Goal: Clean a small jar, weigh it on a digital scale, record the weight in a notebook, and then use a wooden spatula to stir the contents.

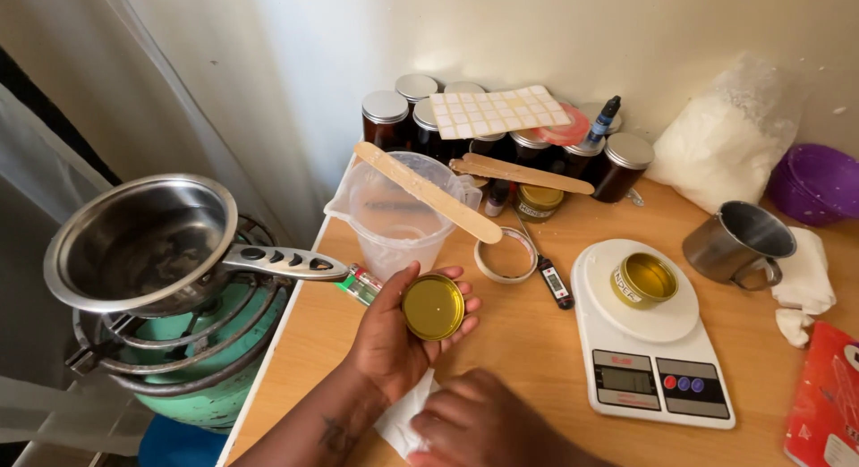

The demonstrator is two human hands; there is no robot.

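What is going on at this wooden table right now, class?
A person's left hand holds a round gold metal tin lid flat across its fingers. The right hand rests on a white paper tissue at the near edge. A matching open gold tin sits on the white digital kitchen scale. Beside the table, a steel saucepan stands on a green gas burner.

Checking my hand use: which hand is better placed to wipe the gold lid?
Probably the right hand: it already rests on the white tissue, close below the lid, while the left hand is occupied holding that lid.
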